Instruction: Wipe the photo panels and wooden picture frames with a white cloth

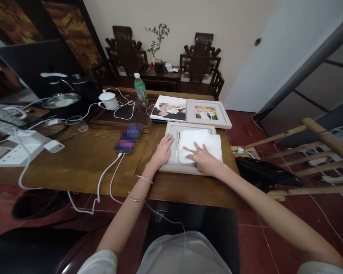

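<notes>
A picture frame with a light wooden edge lies flat near the front edge of the table. Over its middle and right side is a folded white cloth, which hides most of the picture. My right hand rests on top of the cloth with its fingers spread. On the frame's left side lies my left hand, fingers stretched out along the border. Just behind are a second picture frame with a photo in it and a photo album or print.
Left of the frame lies a phone with white cables. Farther left are a power strip, a lidded white cup and a green-labelled bottle. A wooden chair or rack stands right of the table.
</notes>
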Motion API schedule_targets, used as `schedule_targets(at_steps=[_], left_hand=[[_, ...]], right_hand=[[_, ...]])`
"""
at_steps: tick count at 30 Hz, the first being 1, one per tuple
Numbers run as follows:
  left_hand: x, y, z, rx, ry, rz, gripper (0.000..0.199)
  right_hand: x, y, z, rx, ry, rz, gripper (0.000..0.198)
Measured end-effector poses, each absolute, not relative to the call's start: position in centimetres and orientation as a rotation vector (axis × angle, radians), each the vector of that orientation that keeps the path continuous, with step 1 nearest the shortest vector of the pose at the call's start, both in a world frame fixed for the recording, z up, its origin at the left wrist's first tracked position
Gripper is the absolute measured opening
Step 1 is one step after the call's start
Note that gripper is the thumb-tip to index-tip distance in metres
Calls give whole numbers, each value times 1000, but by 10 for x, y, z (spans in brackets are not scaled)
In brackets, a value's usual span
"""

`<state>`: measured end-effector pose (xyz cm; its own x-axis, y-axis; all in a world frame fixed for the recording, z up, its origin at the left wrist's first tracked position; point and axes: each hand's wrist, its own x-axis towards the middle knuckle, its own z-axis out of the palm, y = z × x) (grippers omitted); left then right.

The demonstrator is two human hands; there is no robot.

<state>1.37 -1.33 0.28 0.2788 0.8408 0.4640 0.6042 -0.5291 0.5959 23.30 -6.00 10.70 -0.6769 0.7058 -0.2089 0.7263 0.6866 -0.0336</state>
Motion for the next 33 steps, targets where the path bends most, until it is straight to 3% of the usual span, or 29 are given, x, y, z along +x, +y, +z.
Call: schedule_targets(at_steps=[6,14,22,27,33], left_hand=[[17,-15,10,2234,1350,1097,43],[21,-23,24,2063,1321,1167,53],[17,-22,23,2091,1362,1022,59],[17,-20,22,2096,1369,984,63],[14,-19,30,1962,1356,862,69]], right_hand=[[218,-101,121,978,2787,-328,71],[183,-47,95,1220,2784,3,51],[170,18,89,1442,2783,234,46],[174,-15,90,1355,2796,133,49],[194,-80,110,1044,2827,-228,57]])
